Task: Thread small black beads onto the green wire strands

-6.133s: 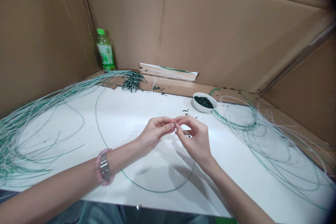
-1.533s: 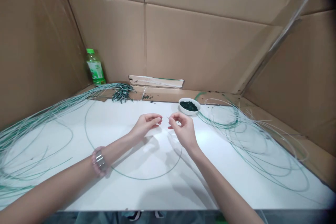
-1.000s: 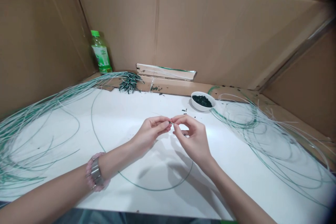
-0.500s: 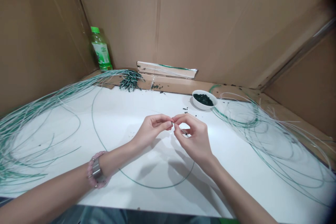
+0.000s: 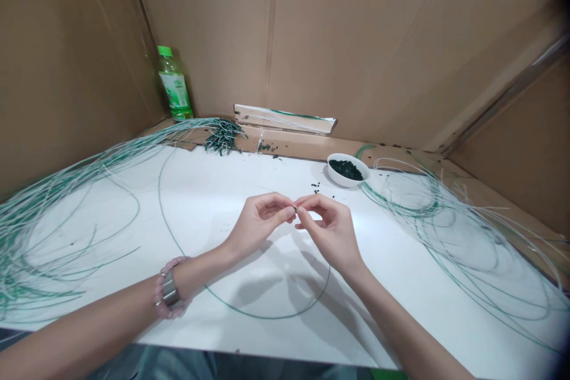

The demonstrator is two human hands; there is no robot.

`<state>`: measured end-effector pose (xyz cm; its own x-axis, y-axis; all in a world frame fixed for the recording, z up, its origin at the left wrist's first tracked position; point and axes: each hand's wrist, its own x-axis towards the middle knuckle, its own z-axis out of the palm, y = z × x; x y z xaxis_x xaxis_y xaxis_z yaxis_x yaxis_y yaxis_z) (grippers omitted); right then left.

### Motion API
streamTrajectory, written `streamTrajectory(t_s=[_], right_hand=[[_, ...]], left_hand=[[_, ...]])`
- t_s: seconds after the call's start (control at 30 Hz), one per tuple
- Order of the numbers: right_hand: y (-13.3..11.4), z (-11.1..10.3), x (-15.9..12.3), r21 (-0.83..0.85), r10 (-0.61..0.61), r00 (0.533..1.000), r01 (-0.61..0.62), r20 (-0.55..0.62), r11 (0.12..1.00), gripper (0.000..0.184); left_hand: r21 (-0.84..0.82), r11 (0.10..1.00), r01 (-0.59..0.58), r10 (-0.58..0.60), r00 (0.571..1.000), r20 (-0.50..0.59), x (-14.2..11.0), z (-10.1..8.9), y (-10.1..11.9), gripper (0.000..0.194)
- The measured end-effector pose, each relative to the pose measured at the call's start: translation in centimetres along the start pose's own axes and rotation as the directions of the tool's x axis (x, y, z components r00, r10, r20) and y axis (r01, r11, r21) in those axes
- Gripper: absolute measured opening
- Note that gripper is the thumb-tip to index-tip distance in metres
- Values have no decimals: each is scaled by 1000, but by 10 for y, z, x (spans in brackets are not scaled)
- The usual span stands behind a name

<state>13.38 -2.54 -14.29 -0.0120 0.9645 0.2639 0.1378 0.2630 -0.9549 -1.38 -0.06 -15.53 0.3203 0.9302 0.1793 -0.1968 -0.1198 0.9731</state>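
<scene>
Above the white board [image 5: 187, 326], the fingertips of my two hands meet in pinches. My left hand [image 5: 262, 217], with a pink bead bracelet and metal band on its wrist, pinches a tiny black piece [image 5: 294, 209]. Thumb and index finger of my right hand [image 5: 332, 228] are pressed together against the same spot, the other fingers curled. A thin green wire [image 5: 267, 317] loops over the board, passes under my left forearm and rises towards my right hand; its end is hidden by the fingers.
A white bowl [image 5: 332, 175] of small black pieces stands behind my right hand, with loose pieces [image 5: 316, 185] beside it. Bundled green and white wires [image 5: 102, 160] lie left, their dark ends [image 5: 222, 136] gathered. More coiled wires [image 5: 427, 208] lie right. A green-capped bottle [image 5: 174, 86] stands at the cardboard wall.
My right fingertips have moved slightly closer against my left ones, covering the gap and the bit of wire seen between them. The view has shifted slightly.
</scene>
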Motion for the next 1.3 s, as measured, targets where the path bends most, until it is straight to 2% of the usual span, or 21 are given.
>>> streamTrajectory(t_s=[0.2,0.43,0.67,1.0,1.17,1.3], right_hand=[[0,0,2,78,42,999,-45,30,996,15],[-2,1,0,-40,2,1000,-3,-17,999,14],[-1,3,-4,-115,-37,999,33,-33,993,13],[0,2,-3,-146,-64,994,51,-86,988,10],[1,4,-4,-95,-103,992,96,-70,991,8],[0,2,-3,-209,-159,986,143,-60,967,8]], left_hand=[[26,999,-26,26,1000,-3,1,0,-1,7],[15,1000,-13,14,999,-49,0,4,4,8],[59,998,-34,36,999,-36,-1,3,5,11],[63,998,8,-3,996,-85,1,3,5,14],[58,998,23,-20,998,-56,0,4,6,16],[61,998,10,-8,999,-42,0,2,5,17]])
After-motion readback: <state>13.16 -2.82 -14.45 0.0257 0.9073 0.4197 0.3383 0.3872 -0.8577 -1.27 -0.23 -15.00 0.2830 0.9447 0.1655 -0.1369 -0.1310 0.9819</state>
